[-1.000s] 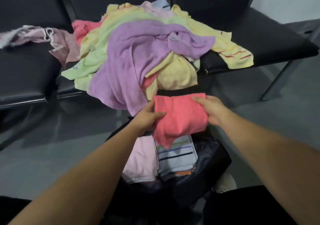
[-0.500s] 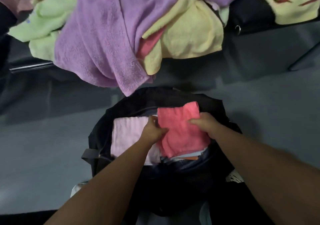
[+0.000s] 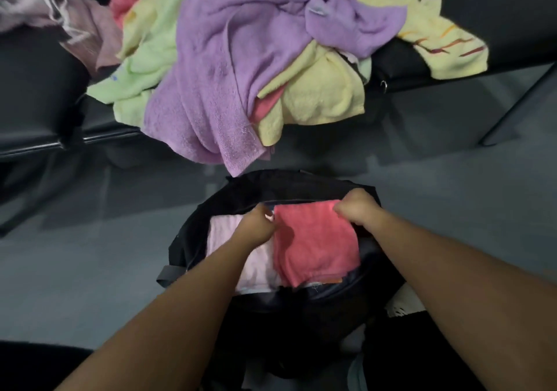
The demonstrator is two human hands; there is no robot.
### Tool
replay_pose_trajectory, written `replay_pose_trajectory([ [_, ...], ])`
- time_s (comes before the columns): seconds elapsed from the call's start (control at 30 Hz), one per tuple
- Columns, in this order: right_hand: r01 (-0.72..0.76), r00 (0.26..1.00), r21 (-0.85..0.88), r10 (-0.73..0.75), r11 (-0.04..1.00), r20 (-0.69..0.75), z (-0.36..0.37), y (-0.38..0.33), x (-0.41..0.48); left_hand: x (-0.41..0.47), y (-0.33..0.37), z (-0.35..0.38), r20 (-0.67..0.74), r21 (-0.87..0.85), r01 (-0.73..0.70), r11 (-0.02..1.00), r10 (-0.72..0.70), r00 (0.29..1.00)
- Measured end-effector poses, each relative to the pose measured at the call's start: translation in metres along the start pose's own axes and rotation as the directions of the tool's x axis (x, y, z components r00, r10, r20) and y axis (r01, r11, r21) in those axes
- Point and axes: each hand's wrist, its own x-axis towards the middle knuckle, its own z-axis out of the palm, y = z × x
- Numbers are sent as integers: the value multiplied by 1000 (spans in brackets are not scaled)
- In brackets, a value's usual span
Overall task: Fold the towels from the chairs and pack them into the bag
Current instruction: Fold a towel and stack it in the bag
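A: Where's the folded coral-pink terry towel (image 3: 313, 246)?
B: Inside the open black fabric bag (image 3: 271, 185), beside a pale pink folded towel (image 3: 229, 234) (edges touching).
A: Hands?
B: Curled: left hand (image 3: 259, 225) and right hand (image 3: 357, 209) each pinch a top corner.

A folded red towel (image 3: 313, 243) is held at its far corners by the left hand (image 3: 259, 225) and right hand (image 3: 358, 206), laid flat inside the black bag (image 3: 301, 185) beside a pale pink towel (image 3: 259, 264). Unfolded towels are heaped on the chairs (image 3: 36, 89), a purple towel (image 3: 229, 68) on top.

A grey floor (image 3: 90, 255) and a small metal ring (image 3: 383, 85).
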Motion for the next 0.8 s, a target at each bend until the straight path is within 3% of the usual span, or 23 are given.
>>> replay_pose_trajectory([
  [0.1, 76, 997, 229, -80, 971, 9, -33, -50, -13, -19, 47, -49, 46, -46, -122, 991, 124, 991],
  [0.2, 172, 973, 335, -213, 926, 90, -76, -110, -36, -41, 101, -103, 48, -66, -230, 971, 233, 971],
  [0.27, 246, 948, 383, -304, 891, 99, -103, -145, -53, -50, 128, -140, -29, -18, -301, 954, 300, 954],
  [0.37, 359, 922, 430, -387, 828, -24, -138, -185, -74, -56, 155, -190, -204, 78, -334, 939, 343, 917],
  [0.5, 491, 869, 325, -425, 809, -254, -165, -219, -71, -43, 165, -230, -478, 292, -263, 920, 378, 792],
  [0.57, 539, 826, 216, -462, 814, -323, -165, -233, -59, -25, 162, -239, -569, 288, -206, 935, 340, 748],
  [0.67, 604, 753, 24, -561, 796, -345, -156, -253, -40, 3, 154, -242, -617, 187, -91, 978, 189, 764],
  [0.8, 688, 656, -86, -668, 721, -353, -135, -277, -17, 25, 144, -244, -651, 190, -139, 972, 231, 723],
])
